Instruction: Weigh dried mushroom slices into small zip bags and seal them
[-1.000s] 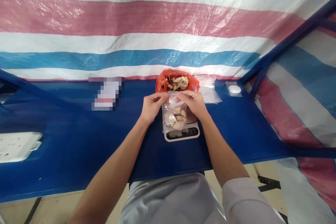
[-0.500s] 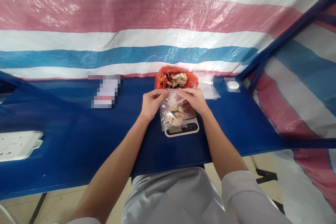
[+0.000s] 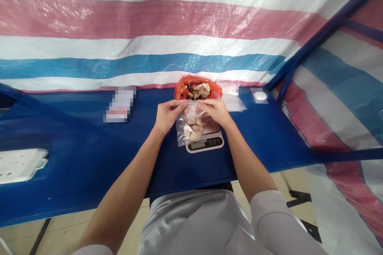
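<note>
Between my two hands hangs a clear plastic bag (image 3: 181,133) with several pale, dried-looking pieces (image 3: 194,128) low inside it. My left hand (image 3: 168,114) pinches the bag's top edge at its left, thumb against fingers. At the right of the same edge, my right hand (image 3: 216,110) pinches it too. Under and behind the bag is a white digital scale (image 3: 220,142), its plate partly covered by the bag and my right hand. Just beyond my hands sits a red plastic bag (image 3: 217,89), its mouth wide, full of similar brown and cream pieces (image 3: 198,90).
Flat clear bags (image 3: 235,101) lie right of the red bag. Farther right is a small packet with a white round thing (image 3: 260,96). On the blue table (image 3: 89,155) are a blurred-out item (image 3: 121,104) and a white power strip (image 3: 22,165). Striped sheeting (image 3: 119,18) hangs behind.
The clear bag and both hands have shifted slightly left in view, as has the whole scene. More of the scale's front shows beside the bag. Both hands keep their pinch.
</note>
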The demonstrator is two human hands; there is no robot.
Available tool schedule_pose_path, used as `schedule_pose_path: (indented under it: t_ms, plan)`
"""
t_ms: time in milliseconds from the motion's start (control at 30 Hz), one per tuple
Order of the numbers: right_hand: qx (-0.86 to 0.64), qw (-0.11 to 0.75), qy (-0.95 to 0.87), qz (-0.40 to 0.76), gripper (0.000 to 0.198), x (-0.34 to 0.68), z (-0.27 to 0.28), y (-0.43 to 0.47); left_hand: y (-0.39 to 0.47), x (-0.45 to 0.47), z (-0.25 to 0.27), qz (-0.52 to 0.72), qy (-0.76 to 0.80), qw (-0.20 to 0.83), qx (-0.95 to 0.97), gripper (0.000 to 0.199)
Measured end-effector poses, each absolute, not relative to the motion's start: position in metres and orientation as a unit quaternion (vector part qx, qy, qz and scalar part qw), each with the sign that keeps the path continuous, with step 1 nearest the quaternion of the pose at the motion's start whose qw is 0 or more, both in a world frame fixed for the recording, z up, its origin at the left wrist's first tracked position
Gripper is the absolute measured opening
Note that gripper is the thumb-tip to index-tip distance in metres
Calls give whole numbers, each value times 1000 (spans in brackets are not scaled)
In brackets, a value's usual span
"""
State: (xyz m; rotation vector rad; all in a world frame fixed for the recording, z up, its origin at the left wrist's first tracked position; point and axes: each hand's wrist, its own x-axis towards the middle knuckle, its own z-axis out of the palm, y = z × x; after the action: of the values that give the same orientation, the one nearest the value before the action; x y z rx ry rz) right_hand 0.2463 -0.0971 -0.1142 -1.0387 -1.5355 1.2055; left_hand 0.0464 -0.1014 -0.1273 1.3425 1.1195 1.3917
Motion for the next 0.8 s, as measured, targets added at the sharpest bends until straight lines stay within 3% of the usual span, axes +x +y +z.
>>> schedule_pose_path:
  t_ms: [167, 400, 533, 667, 800]
  plan:
    - [-421, 469, -607, 483, 36, 240, -113, -90, -104, 32, -122, 586, 453, 467, 483, 37]
    - [-383, 425, -666, 479, 31, 216, -96, -77, -101, -5, -101, 574, 476, 434, 506, 36]
    - [-382, 379, -741, 403, 22, 194, -82, -59, -89, -30, -94, 561, 500, 396, 528, 33]
    - [-393, 314, -813, 292, 23, 169, -72, -41, -73, -54, -97, 546, 548, 311, 552, 27]
    - [-427, 266, -836, 221, 30, 145, -68, -27, -73, -64, -104, 512, 591, 129, 610, 31]
